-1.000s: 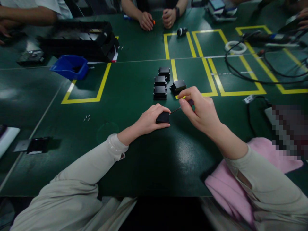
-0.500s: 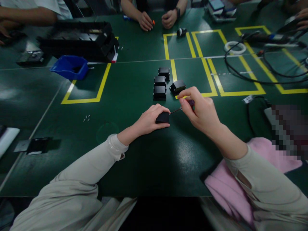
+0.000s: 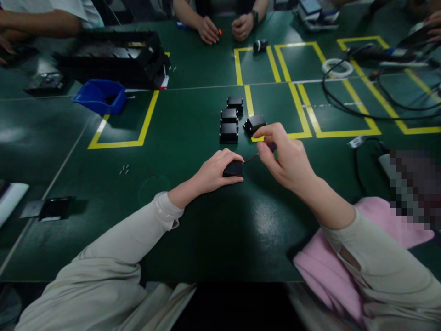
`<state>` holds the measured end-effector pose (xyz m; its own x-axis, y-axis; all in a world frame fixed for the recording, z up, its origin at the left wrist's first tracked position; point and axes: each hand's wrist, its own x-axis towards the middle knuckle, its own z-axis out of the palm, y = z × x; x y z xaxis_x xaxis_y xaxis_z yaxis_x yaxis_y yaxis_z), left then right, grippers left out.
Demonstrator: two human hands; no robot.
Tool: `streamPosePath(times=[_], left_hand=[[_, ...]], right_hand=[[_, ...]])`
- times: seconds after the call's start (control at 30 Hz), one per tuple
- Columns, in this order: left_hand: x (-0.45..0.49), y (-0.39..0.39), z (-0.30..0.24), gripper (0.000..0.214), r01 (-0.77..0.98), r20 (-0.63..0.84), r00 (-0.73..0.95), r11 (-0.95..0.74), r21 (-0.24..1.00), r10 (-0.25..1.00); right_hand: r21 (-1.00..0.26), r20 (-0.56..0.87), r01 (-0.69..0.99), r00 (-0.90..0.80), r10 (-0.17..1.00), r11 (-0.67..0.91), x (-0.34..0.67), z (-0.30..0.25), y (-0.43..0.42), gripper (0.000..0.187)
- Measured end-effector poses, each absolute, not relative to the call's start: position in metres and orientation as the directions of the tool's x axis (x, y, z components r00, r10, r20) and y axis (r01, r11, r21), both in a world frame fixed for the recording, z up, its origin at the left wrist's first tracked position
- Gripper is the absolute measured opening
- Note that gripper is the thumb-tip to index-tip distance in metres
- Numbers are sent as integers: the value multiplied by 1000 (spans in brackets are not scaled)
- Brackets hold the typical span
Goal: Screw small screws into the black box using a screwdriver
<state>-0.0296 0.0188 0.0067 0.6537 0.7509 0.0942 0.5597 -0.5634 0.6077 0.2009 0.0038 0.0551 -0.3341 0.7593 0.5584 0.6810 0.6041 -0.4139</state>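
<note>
My left hand (image 3: 215, 171) lies closed over a small black box (image 3: 233, 169) and presses it onto the green table (image 3: 193, 220). My right hand (image 3: 284, 158) pinches a thin screwdriver (image 3: 253, 157) whose dark handle sits between the fingers. Its metal tip points left and meets the box's right side. Just beyond, three more black boxes (image 3: 229, 120) stand in a row, with another black box (image 3: 255, 124) tilted beside them on the yellow tape.
A blue bin (image 3: 99, 95) and a black tray (image 3: 113, 55) sit at the far left. Several small screws (image 3: 124, 169) lie loose on the left. Black cables (image 3: 361, 101) and a white tape ring (image 3: 337, 67) are at the far right. Other people's hands (image 3: 225, 27) rest at the far edge. Pink cloth (image 3: 324, 266) lies under my right arm.
My right hand's fingers have shifted slightly on the screwdriver handle. My left hand and the box have stayed put.
</note>
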Motion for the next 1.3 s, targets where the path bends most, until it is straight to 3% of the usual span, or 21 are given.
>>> streamPosePath(times=[1.3], left_hand=[[-30,19,5,45,542,116,660,-578,610,742]], right_hand=[[-424,582,664,-321,747,615,203,55,5,21]])
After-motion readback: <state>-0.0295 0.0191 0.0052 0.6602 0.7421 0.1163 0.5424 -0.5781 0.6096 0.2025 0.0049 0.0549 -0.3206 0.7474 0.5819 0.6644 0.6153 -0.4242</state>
